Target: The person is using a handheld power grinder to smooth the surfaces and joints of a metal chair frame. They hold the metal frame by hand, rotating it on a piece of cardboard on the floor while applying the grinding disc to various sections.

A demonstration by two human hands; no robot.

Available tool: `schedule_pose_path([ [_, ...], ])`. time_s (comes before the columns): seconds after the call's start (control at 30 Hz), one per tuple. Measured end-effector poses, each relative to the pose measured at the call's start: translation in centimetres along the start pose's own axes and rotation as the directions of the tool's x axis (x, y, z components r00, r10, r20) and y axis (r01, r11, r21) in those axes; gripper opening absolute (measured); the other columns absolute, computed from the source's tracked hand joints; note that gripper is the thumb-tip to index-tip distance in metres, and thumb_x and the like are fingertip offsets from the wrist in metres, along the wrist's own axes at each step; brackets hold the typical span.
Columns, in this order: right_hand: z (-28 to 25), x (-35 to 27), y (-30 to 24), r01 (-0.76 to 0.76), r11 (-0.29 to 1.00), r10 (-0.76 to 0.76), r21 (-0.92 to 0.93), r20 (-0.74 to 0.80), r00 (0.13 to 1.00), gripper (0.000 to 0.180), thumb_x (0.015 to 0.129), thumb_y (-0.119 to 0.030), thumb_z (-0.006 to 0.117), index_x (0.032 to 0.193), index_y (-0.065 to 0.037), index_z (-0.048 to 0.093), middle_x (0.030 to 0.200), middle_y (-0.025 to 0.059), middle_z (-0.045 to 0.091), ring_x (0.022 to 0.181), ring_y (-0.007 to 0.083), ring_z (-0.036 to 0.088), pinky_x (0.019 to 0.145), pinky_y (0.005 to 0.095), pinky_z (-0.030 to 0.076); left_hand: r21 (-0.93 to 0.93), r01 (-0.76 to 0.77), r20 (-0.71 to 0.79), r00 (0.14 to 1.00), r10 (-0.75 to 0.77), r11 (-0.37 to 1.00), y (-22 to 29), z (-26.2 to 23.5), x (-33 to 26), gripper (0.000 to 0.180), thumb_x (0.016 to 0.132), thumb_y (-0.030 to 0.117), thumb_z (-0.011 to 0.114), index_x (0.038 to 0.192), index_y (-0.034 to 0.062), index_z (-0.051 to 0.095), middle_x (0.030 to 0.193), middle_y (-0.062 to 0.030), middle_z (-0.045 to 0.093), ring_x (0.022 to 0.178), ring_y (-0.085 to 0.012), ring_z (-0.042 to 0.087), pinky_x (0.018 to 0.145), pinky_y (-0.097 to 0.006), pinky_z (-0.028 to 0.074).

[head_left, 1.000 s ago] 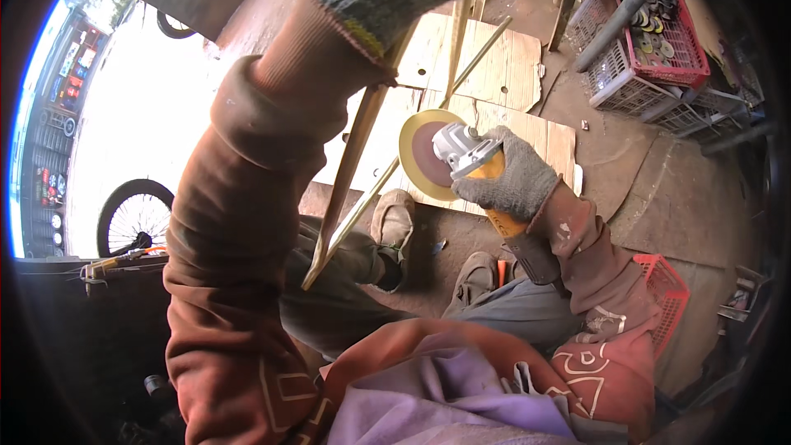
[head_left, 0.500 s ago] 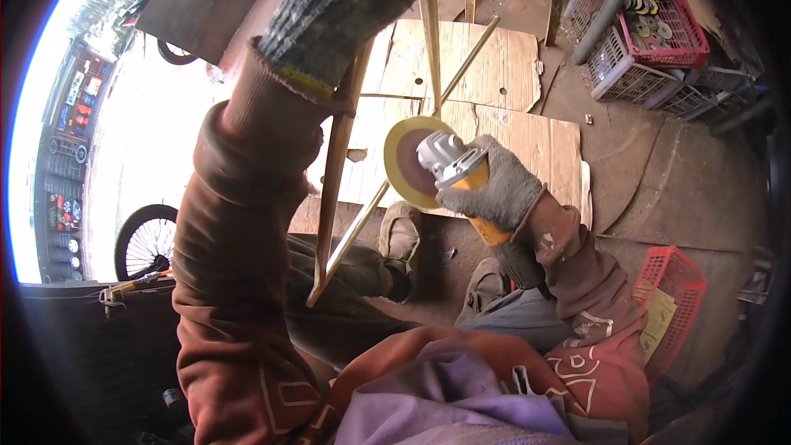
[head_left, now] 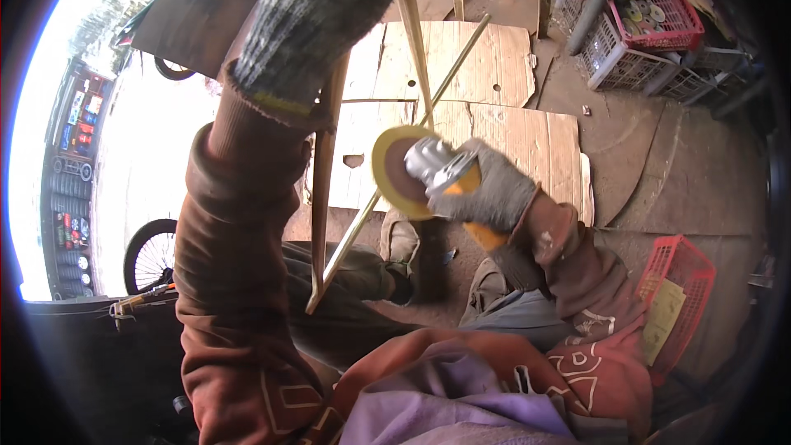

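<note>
My gloved left hand (head_left: pixel 317 29) is raised close to the camera, closed around the top of a wooden frame (head_left: pixel 323 198) that slants down toward my knees. My gloved right hand (head_left: pixel 494 189) grips an angle grinder (head_left: pixel 437 169), its yellow sanding disc (head_left: pixel 395 169) touching a thin frame bar above cardboard sheets (head_left: pixel 511 128).

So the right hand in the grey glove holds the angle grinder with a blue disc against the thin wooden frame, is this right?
Not quite: the disc is yellow with a dark red-brown centre, not blue. The head view shows the grey-gloved right hand holding the angle grinder at the thin wooden frame.
</note>
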State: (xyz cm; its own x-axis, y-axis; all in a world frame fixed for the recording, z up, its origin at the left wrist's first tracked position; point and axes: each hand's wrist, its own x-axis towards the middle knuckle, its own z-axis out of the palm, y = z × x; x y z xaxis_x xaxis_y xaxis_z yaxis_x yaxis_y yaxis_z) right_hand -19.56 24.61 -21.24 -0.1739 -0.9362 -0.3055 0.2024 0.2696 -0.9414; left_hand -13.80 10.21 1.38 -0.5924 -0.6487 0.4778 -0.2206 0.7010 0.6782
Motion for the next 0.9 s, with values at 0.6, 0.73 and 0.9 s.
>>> schedule_pose_path([
  [0.6,-9.2,-5.5,6.3,0.223,0.918,-0.021,0.329,-0.520,0.854,0.036,0.083,-0.013,0.084,0.109,-0.001,0.061,0.084,0.0082,0.068,0.064,0.0171,0.067,0.057,0.0321,0.059,0.125,-0.101,0.221,0.973,0.072,0.987,-5.5,0.3,7.1,0.018,0.098,0.019,0.062,0.095,0.0039,0.072,0.082,-0.0064,0.071,0.073,-0.0173,0.068,0.067,-0.033,0.054],
  [0.73,-10.2,-7.0,6.4,0.300,0.884,-0.068,0.359,-0.535,0.842,0.034,0.086,-0.017,0.082,0.109,-0.002,0.063,0.083,0.0077,0.068,0.063,0.0185,0.068,0.057,0.0342,0.061,-0.088,-0.120,0.284,0.948,0.140,0.989,-7.1,0.9,8.7,0.021,0.097,0.023,0.063,0.098,0.0043,0.073,0.084,-0.0069,0.072,0.078,-0.0167,0.069,0.069,-0.034,0.054],
  [0.9,-9.7,-9.6,4.9,0.399,0.764,-0.147,0.507,-0.466,0.873,0.044,0.093,-0.033,0.071,0.120,-0.001,0.057,0.087,0.0140,0.067,0.064,0.0269,0.070,0.055,0.0410,0.063,0.607,-0.605,0.490,0.795,0.357,0.516,-10.8,0.4,11.1,0.027,0.093,0.029,0.068,0.105,0.0051,0.074,0.090,-0.0122,0.074,0.084,-0.0219,0.072,0.075,-0.036,0.056],
])
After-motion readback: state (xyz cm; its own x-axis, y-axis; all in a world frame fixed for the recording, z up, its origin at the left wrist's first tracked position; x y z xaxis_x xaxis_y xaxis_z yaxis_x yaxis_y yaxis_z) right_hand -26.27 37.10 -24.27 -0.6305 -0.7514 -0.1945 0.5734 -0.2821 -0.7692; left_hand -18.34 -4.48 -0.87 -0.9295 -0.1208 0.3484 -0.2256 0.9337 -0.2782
